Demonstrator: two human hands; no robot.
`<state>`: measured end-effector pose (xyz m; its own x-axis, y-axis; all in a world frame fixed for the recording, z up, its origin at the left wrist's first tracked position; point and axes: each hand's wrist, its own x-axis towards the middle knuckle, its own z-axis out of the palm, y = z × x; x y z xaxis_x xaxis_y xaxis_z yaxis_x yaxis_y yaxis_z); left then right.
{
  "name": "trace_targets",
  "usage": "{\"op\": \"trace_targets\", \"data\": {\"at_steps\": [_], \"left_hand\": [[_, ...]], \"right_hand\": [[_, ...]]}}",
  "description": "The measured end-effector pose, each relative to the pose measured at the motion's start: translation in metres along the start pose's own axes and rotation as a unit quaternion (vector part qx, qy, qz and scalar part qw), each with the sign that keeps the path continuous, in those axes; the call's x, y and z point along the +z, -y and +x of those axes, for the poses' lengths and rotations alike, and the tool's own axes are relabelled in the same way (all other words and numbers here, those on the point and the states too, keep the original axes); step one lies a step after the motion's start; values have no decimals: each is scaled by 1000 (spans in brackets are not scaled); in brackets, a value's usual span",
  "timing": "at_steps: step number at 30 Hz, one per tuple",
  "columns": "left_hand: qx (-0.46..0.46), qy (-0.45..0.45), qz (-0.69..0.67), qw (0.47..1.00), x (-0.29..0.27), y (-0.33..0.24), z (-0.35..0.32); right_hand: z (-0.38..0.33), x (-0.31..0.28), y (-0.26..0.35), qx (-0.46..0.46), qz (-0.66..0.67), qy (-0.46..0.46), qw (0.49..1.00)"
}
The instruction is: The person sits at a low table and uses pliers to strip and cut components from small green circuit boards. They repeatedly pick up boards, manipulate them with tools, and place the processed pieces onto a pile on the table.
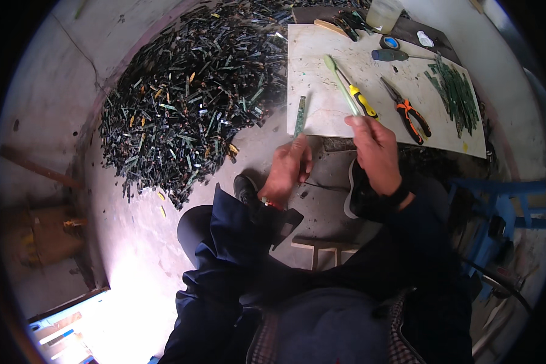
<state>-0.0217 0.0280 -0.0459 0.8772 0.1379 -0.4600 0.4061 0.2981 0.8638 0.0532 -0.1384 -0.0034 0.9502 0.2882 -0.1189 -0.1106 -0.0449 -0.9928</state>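
Note:
My left hand (287,165) pinches the lower end of a narrow green circuit board strip (301,112), which points away from me over the near left edge of the white board (321,115). In my right hand (377,155) is a pale green toothbrush (341,82), gripped by its handle, with its head up and to the left. The brush and the strip are apart. Just right of the brush lies a screwdriver with a yellow and black handle (364,102). Beyond it rest long-nose pliers (405,110) with orange and black handles, jaws pointing away.
A large heap of dark strips (188,91) covers the floor at left. Green strips (455,91) are piled on the board's right side. Farther back are a dark-handled screwdriver (391,55), a tape roll (390,42) and a translucent container (383,15). A blue stool (497,197) stands right.

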Motion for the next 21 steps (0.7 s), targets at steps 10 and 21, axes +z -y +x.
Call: {"op": "trace_targets", "data": {"at_steps": [10, 21], "left_hand": [[-16, 113, -55, 992, 2, -7, 0], [-25, 159, -79, 984, -2, -5, 7]], "right_hand": [[-17, -60, -1, 21, -146, 162, 976], [-14, -54, -16, -98, -273, 37, 956]]}}
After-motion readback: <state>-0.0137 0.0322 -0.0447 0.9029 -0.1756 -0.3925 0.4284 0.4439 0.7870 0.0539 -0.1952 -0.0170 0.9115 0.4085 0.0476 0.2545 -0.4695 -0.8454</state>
